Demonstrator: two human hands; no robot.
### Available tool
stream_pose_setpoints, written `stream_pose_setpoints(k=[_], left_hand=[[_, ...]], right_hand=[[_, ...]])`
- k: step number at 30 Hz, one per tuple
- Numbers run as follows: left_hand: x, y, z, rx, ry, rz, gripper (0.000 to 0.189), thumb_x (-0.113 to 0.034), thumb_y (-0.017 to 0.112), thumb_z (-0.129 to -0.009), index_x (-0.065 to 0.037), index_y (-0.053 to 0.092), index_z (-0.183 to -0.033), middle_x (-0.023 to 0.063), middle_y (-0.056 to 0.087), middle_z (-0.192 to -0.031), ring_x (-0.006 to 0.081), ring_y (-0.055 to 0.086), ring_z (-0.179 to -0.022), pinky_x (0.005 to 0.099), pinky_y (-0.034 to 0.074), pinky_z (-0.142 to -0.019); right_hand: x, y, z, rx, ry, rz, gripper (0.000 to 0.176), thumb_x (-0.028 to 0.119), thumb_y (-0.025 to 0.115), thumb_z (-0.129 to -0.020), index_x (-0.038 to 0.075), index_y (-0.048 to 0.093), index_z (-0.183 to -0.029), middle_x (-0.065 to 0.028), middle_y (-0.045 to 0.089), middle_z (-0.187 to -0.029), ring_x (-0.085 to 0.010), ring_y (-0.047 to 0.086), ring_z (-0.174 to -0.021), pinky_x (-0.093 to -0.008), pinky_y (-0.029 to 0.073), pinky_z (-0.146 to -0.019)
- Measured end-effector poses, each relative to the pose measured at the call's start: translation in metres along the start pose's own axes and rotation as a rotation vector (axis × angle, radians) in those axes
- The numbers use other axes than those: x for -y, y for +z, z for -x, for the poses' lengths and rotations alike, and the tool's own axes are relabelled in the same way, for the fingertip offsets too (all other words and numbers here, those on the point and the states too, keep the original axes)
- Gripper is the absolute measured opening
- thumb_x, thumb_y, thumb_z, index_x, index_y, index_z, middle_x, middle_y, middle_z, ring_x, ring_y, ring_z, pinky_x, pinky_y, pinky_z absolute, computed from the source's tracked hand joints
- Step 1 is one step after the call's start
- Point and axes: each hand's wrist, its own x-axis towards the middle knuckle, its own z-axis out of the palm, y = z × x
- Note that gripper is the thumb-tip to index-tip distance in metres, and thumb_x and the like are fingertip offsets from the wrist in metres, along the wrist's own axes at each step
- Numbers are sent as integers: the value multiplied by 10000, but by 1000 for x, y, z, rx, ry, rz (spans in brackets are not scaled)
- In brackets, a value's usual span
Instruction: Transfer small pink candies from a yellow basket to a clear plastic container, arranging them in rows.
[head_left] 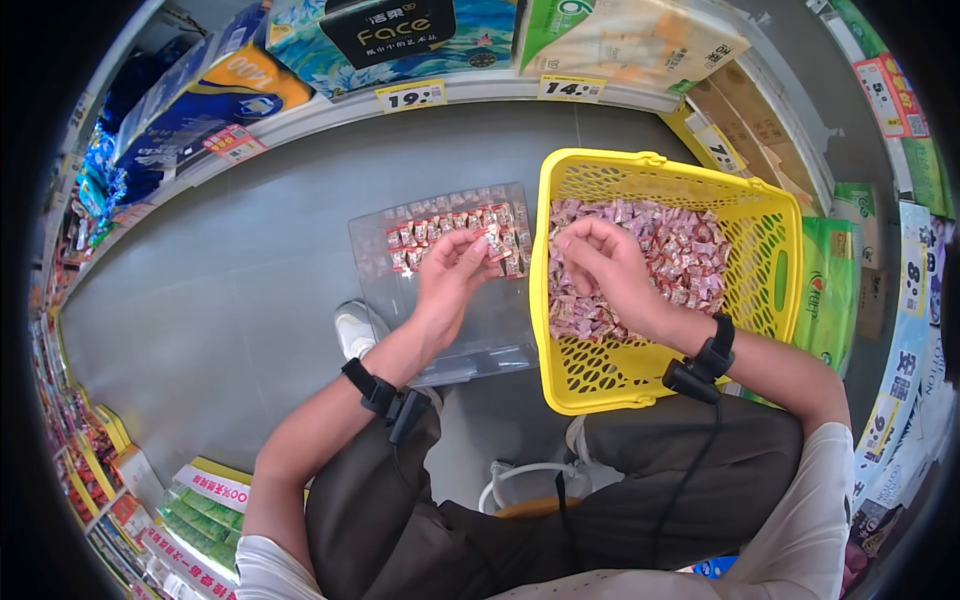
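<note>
Laying-out seems under way: the left hand (452,272) pinches a small red-and-white wrapped sweet (492,243) over the clear plastic tray (440,330), while at 3 o'clock the right hand (608,268) curls narrow fingers among pink wrapped sweets (690,255) in the yellow plastic basket (640,168), so the set-down calls for neat, light placing.

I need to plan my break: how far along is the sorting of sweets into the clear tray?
Done: a few rows of sweets line the far end of the clear tray. In hand: the left hand pinches one sweet at those rows; the right hand reaches into the yellow basket. Left: most of the tray is bare and the basket holds a big pile.
</note>
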Motion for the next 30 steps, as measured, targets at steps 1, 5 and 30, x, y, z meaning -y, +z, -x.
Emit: stream_pose_setpoints(k=[1, 5, 30], left_hand=[[9, -6, -3, -115, -23, -57, 101, -134, 618, -1001, -100, 610, -1096, 11, 665, -943, 128, 645, -872, 334, 550, -847], [51, -42, -20, -271, -119, -189, 100, -158, 639, -992, -108, 615, -1075, -5, 651, -906, 104, 625, -832, 295, 533, -769], [115, -67, -36, -481, -104, -519, 277, -49, 647, -952, 16, 619, -1220, 70, 665, -996, 128, 625, -845, 271, 530, -754]], right_hand=[[-4, -4, -3, -21, 32, -14, 150, 171, 656, -966, 24, 632, -983, 6, 597, -743, -46, 488, -529, -207, 366, -470], [-15, -17, -8, -98, 132, -5, 143, 169, 644, -964, 30, 624, -988, 6, 567, -718, -63, 474, -522, -219, 361, -475], [-69, -72, -15, -203, 354, 170, 190, 188, 655, -932, 18, 619, -1009, -14, 598, -750, -82, 505, -551, -246, 417, -501]])
